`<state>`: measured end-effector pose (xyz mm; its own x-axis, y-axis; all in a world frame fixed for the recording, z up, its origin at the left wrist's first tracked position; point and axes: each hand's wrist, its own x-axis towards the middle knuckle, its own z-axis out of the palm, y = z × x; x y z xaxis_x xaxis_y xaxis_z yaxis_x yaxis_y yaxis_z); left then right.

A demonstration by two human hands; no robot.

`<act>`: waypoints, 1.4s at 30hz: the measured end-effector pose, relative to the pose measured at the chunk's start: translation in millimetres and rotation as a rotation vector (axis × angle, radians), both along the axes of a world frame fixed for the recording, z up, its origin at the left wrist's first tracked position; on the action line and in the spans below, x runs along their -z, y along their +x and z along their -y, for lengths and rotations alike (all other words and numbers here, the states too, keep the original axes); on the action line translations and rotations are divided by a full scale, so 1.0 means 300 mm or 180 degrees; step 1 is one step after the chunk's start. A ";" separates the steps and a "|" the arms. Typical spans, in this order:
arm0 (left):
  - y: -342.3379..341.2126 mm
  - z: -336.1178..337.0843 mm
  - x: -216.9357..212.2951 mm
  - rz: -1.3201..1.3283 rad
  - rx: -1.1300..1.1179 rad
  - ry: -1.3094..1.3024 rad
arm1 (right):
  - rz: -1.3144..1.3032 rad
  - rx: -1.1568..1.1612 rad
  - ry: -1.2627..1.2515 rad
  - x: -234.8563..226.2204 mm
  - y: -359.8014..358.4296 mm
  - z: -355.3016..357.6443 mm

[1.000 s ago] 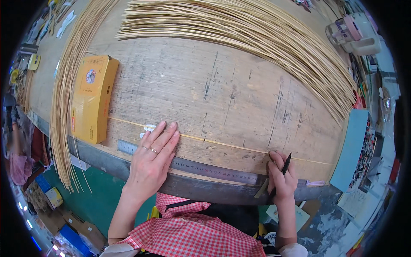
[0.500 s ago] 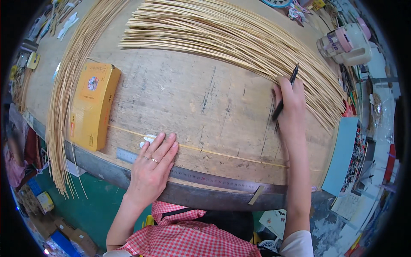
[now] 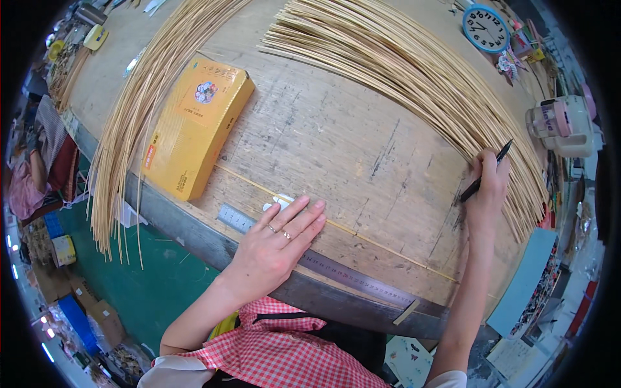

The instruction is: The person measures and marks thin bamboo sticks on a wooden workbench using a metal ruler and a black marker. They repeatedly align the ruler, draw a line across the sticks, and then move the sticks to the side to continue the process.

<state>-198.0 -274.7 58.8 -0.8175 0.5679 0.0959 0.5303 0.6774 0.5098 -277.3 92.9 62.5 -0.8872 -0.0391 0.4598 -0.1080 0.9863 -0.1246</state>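
My left hand [image 3: 275, 249] lies flat with its fingers stretched out, over a thin bamboo stick [image 3: 388, 248] and a steel ruler [image 3: 352, 277]. Under its fingertips shows part of a small white object [image 3: 285, 201], whose kind I cannot make out. The stick runs from beside a yellow box [image 3: 206, 123] toward my right forearm. A slim black pen [image 3: 471, 189] is gripped in my right hand [image 3: 490, 194], its tip pointing up and away. The fingers of that hand are at the near edge of a large spread of bamboo sticks [image 3: 401, 74]; their exact contact is hidden.
Another bundle of long sticks [image 3: 129, 145] hangs past the table's left edge. A short flat strip [image 3: 406, 312] crosses the ruler near the dark front edge. At right stand a pale blue tray [image 3: 522, 284] and a pink-lidded jug [image 3: 563, 126]; a round blue clock [image 3: 486, 28] lies beyond.
The view has turned, so the table appears shifted right and tilted, and the clock shows more fully. My left hand stays on the stick; my right keeps the pen by the spread sticks.
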 end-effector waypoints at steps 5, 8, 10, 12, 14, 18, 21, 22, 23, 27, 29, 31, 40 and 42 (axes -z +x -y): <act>-0.002 -0.007 0.003 -0.0004 0.0003 0.0021 | -0.0220 -0.0089 -0.0367 -0.010 0.087 -0.005; 0.001 -0.002 0.009 -0.0014 0.0002 0.0056 | -0.0169 -0.0460 -0.0660 -0.020 0.177 -0.014; 0.004 0.002 0.007 -0.0022 0.0006 0.0061 | 0.0070 -0.0452 -0.0769 -0.028 0.258 -0.003; 0.006 0.002 0.006 -0.0029 0.0006 0.0061 | 0.0265 -0.0402 -0.0928 -0.028 0.328 0.001; 0.005 0.002 0.013 -0.0018 0.0019 0.0033 | 0.0422 -0.0293 -0.1144 -0.009 0.387 -0.002; 0.006 0.005 0.019 -0.0013 0.0042 0.0054 | 0.0543 -0.0394 -0.1188 -0.018 0.454 -0.003; 0.007 0.002 0.020 0.0007 -0.0055 0.0309 | 0.0598 -0.0344 -0.1235 -0.039 0.477 0.034; 0.007 0.002 0.021 -0.0015 -0.0051 0.0325 | 0.0614 -0.0350 -0.1255 -0.040 0.482 0.044; 0.007 0.000 0.021 -0.0037 -0.0048 0.0340 | 0.0631 -0.0356 -0.1277 -0.039 0.487 0.054; 0.010 0.002 0.014 0.0003 -0.0037 0.0237 | 0.0714 -0.0410 -0.1457 -0.009 0.501 0.064; 0.011 0.003 0.012 0.0055 -0.0028 0.0187 | 0.0793 -0.0403 -0.1425 -0.012 0.503 0.076; 0.010 0.001 0.012 0.0132 -0.0012 0.0118 | 0.0854 -0.0386 -0.1418 -0.017 0.510 0.086; 0.019 -0.004 0.001 0.0303 -0.0187 0.0047 | 0.1135 -0.0475 -0.1514 -0.064 0.477 0.087; 0.014 -0.013 -0.006 0.0311 -0.0190 0.0048 | 0.0891 -0.0367 -0.1466 -0.065 0.425 0.072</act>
<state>-193.7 -270.7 60.5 -0.8557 0.5170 0.0223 0.4366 0.6982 0.5674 -149.8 71.4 82.0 -0.9799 0.0060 0.1994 -0.1130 0.8068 -0.5799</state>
